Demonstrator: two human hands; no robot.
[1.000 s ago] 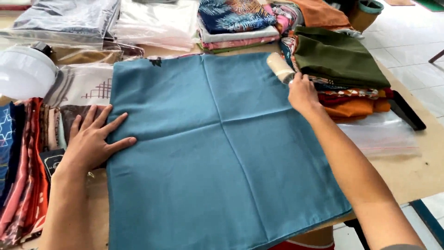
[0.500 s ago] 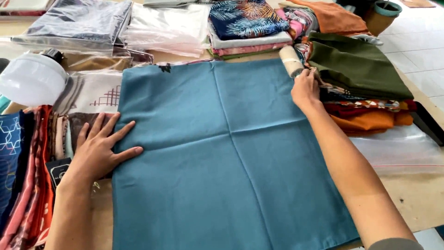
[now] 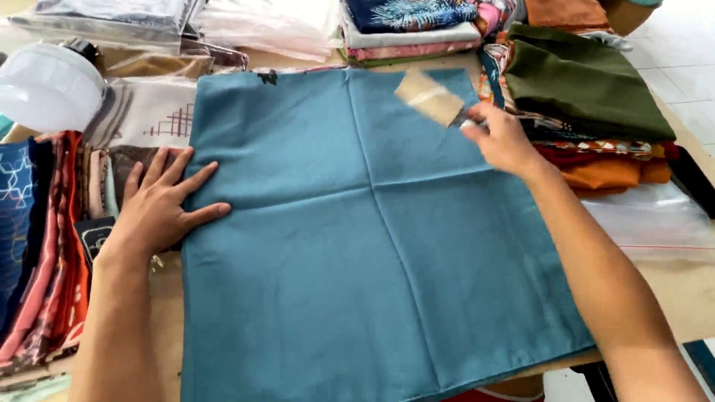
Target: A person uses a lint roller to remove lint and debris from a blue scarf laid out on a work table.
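Note:
A square teal-blue cloth (image 3: 357, 246) with crossed fold creases lies spread flat on the table. My left hand (image 3: 160, 205) rests flat with fingers apart on the cloth's left edge. My right hand (image 3: 503, 138) is over the cloth's upper right part and grips the handle of a lint roller (image 3: 428, 97), whose beige roll hovers at the cloth's top right area.
Folded fabrics surround the cloth: an olive green one (image 3: 588, 82) on an orange stack (image 3: 611, 173) at right, patterned stacks (image 3: 410, 22) at the back, reddish hanging fabrics (image 3: 45, 246) at left. A white plastic lid (image 3: 48, 85) sits far left. Clear plastic bags (image 3: 655, 219) lie right.
My right hand has carried the lint roller from the cloth's top right corner inward and to the left over the cloth. My left hand stays pressed on the left edge.

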